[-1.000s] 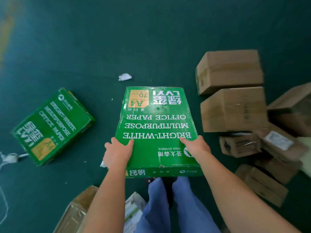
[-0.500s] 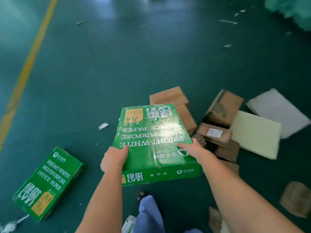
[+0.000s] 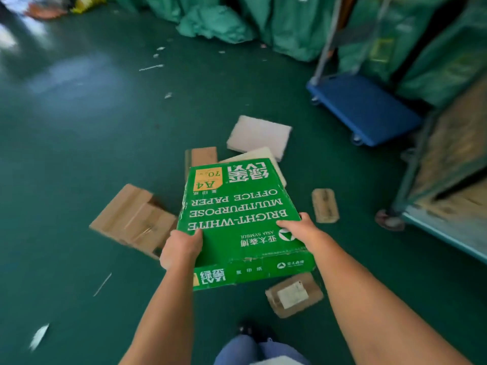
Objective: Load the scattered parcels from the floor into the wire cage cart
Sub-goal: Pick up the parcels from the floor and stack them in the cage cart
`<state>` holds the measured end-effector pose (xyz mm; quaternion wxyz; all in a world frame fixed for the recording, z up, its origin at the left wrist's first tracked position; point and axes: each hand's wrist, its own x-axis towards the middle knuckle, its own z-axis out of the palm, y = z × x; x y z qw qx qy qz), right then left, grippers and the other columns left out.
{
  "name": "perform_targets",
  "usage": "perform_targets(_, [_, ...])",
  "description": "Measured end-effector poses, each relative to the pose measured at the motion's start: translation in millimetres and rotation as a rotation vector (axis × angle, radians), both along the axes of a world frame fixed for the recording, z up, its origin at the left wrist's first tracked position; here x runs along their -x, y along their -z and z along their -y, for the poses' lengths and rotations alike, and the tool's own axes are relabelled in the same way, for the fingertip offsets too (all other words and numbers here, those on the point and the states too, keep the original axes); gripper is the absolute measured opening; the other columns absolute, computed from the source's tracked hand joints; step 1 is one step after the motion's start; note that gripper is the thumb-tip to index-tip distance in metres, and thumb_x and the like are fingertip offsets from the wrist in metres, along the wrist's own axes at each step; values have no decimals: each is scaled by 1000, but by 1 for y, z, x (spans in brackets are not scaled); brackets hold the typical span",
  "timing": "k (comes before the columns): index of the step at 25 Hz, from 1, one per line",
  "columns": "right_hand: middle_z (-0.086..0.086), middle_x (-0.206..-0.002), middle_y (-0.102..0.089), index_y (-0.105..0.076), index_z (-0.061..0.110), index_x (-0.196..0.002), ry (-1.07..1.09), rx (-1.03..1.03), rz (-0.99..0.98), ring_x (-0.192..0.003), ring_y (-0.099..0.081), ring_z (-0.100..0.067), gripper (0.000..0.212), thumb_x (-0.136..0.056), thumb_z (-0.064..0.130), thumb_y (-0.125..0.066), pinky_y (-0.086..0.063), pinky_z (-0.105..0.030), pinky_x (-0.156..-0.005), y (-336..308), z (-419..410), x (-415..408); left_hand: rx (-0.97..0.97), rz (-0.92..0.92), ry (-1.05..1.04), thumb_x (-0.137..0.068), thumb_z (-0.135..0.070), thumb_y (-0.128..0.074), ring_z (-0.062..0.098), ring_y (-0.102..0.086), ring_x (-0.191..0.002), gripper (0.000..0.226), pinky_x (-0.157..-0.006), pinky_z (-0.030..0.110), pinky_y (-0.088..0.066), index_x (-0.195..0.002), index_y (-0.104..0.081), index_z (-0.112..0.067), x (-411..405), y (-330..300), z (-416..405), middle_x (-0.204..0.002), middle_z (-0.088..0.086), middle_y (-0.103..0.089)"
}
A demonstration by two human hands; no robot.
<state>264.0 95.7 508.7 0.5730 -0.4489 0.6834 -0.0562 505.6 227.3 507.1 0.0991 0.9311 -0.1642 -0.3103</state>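
Gripping the green cardboard office-paper box (image 3: 238,219) at its near corners, the left hand (image 3: 181,247) and right hand (image 3: 300,229) hold it mid-frame above brown cardboard parcels (image 3: 134,219) on the green floor (image 3: 79,154).

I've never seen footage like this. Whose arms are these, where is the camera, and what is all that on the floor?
No machine here: a person wears a camera on the head, looking down at their own arms. The left hand and right hand grip a green box of office paper by its near corners, lifted above the green floor. Beneath lie brown cardboard parcels, a small labelled parcel and a white padded packet. At the right stand a blue trolley and a blurred cart.
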Motion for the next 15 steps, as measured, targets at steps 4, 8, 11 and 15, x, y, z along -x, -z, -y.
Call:
perform_targets(4, [-6, -117, -53, -35, 14, -134, 319, 22, -15, -101, -54, -25, 67, -83, 34, -72, -44, -44, -99, -7, -10, 89, 32, -1, 309, -91, -55, -50, 23, -55, -79, 42, -66, 31, -42, -102, -48, -14, 65, -7, 73, -92, 3, -57])
perform_targets(8, [-11, -147, -38, -19, 16, -150, 585, 37, 0, -129, -43, -33, 86, -85, 36, -70, -32, -50, -110, -6, -36, 174, 22, -13, 597, -89, -58, -50, 24, -57, -81, 55, -64, 30, -44, -118, -52, -11, 144, -4, 128, -98, 5, -61])
perform_targets(11, [-12, -151, -33, -11, 14, -153, 734, 31, 10, -136, -36, -34, 89, -87, 35, -68, -27, -50, -113, -5, -59, 239, 0, -11, 787, -87, -62, -49, 24, -62, -80, 55, -71, 33, -51, -113, -54, -13, 216, -3, 149, -92, 4, -63])
perform_targets(15, [-10, -133, -53, -14, 10, -150, 928, 18, 49, -123, -48, -30, 84, -88, 33, -68, -35, -44, -100, -12, -87, 339, -14, -25, 990, -86, -63, -48, 20, -63, -75, 54, -72, 33, -53, -106, -57, -14, 333, -6, 165, -87, 3, -64])
